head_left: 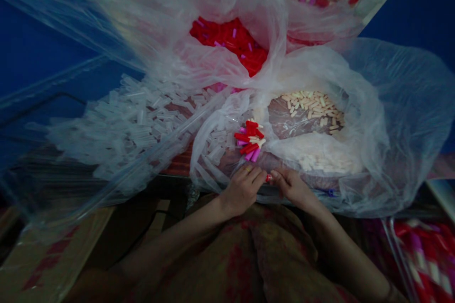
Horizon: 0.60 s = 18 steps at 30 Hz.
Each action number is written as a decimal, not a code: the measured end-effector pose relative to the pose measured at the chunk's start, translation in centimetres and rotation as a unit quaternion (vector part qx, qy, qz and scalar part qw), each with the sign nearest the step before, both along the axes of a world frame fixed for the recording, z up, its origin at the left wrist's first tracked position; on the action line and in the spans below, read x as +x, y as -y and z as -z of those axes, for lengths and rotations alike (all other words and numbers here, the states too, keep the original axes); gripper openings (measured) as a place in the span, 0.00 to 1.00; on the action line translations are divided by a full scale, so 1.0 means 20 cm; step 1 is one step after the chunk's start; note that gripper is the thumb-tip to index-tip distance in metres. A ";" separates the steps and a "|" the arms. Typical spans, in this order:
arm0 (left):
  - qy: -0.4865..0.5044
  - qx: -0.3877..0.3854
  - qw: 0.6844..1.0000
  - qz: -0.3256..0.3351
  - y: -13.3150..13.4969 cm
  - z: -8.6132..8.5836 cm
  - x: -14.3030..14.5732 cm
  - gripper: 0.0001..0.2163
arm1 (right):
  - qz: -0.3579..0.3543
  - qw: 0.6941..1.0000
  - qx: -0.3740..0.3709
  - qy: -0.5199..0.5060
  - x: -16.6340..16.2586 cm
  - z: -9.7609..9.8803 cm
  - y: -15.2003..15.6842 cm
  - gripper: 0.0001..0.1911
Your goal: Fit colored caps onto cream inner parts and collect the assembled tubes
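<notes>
At the far left, a heap of clear plastic tubes (121,128) is seen through a thin transparent bag (71,19), with a piece of cardboard (42,255) lying below it. Further right, a bag of red caps (231,42) is set behind a small mixed pile of red, pink and cream caps (250,139). Just below that pile, the left hand (243,189) is curled, its fingertips closed on a small red cap (269,178). The cap is held at the near edge of the bags, and is pinched from the other side by the fingertips of the right hand (293,187). Behind the right hand, cream caps (313,109) are spread inside an open bag. Striped red-and-white pieces (426,255) are seen at the lower right.
</notes>
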<state>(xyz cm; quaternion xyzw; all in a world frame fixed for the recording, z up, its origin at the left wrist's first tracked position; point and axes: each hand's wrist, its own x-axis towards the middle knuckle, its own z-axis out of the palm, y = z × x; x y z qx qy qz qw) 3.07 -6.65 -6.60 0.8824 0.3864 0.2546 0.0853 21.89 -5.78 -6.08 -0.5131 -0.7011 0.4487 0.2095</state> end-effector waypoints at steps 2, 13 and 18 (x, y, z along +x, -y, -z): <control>-0.002 -0.018 1.000 0.008 -0.01 0.03 0.00 0.12 | -0.005 0.999 0.033 0.032 0.03 0.02 0.00 0.24; -0.094 -0.089 0.963 -0.234 -0.26 -0.04 0.04 0.12 | 0.061 0.959 0.226 0.163 0.14 0.01 -0.05 0.12; -0.112 -0.121 0.958 -0.235 -0.31 -0.05 0.03 0.07 | 0.153 0.926 0.298 0.173 0.29 -0.10 -0.23 0.11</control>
